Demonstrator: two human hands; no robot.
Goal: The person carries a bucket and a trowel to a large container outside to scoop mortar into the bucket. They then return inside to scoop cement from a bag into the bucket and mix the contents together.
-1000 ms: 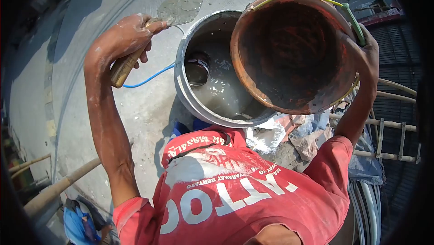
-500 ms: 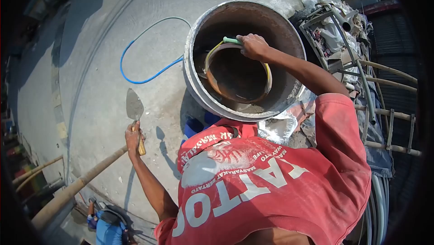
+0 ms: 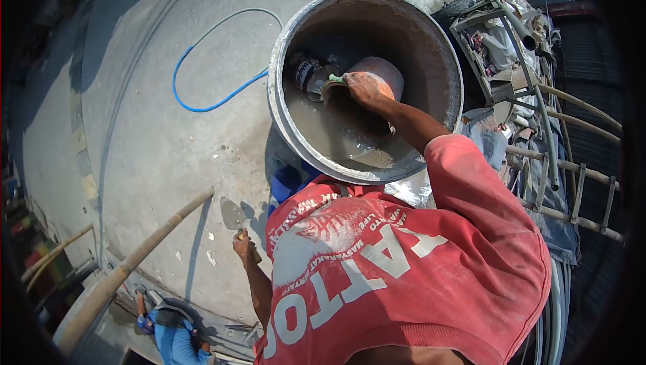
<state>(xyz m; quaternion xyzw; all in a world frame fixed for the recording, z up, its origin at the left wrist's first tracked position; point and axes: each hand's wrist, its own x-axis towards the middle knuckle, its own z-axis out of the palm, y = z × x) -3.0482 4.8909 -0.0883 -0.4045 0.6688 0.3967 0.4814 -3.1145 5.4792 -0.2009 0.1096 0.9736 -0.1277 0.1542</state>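
My right hand (image 3: 367,89) is closed on the green-gripped wire handle of a bucket (image 3: 380,72), low inside a large round drum (image 3: 277,106). The bucket lies tipped on its side, its mouth toward my body, in greyish water (image 3: 316,126). Beside it in the drum is a smaller container (image 3: 313,74) with a dark-and-white label. My left hand (image 3: 245,246) grips the wooden handle of a pointed trowel (image 3: 233,215), held out over the concrete left of my red shirt.
A blue hose (image 3: 212,106) loops on the concrete left of the drum. A bamboo pole (image 3: 134,264) slants up at lower left. A person in blue (image 3: 173,338) is low at the bottom left. Piled scrap and sacks (image 3: 494,49) and bamboo rails (image 3: 579,170) stand at right.
The bucket, upright at the drum's mouth before, has gone down and tipped over in the water with my right hand. My left hand and the trowel have moved right and closer to my body.
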